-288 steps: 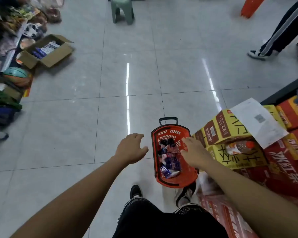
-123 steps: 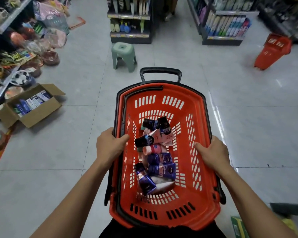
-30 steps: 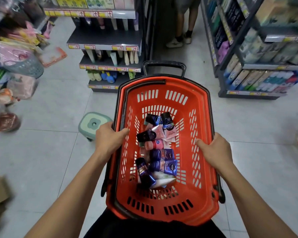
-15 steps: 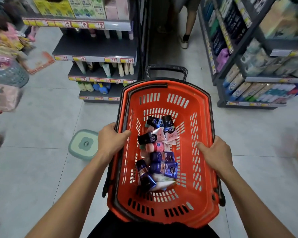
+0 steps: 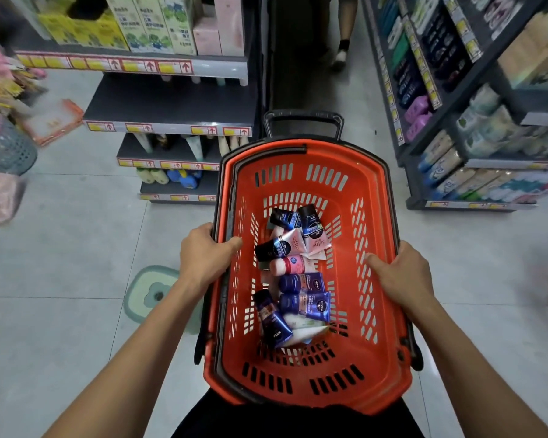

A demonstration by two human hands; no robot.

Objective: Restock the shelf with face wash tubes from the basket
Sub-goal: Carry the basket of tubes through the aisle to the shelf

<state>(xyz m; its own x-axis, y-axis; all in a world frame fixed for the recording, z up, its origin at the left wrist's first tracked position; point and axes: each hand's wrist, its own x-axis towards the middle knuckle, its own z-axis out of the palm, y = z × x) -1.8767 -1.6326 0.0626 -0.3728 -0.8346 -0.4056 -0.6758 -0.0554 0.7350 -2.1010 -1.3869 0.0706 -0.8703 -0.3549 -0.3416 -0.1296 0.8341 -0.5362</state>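
Observation:
I carry an orange shopping basket (image 5: 355, 197) in front of my body. My left hand (image 5: 204, 256) grips its left rim, thumb over the inside edge. My right hand (image 5: 404, 273) grips the right rim. Several face wash tubes (image 5: 298, 273) lie loose on the basket floor, dark blue, black and pink ones, some overlapping. Ahead on the left stands a grey shelf unit (image 5: 171, 105) with a mostly bare middle board and a few upright tubes on the lower boards.
A green stool (image 5: 152, 292) stands on the floor under my left forearm. A second stocked shelf unit (image 5: 456, 128) lines the right side of the aisle. A person's legs (image 5: 342, 33) show far down the aisle. Bagged goods hang at the far left.
I have walked closer to the left shelf unit with the basket. The stool has slid back under my left arm. Both hands keep the same grip on the rims.

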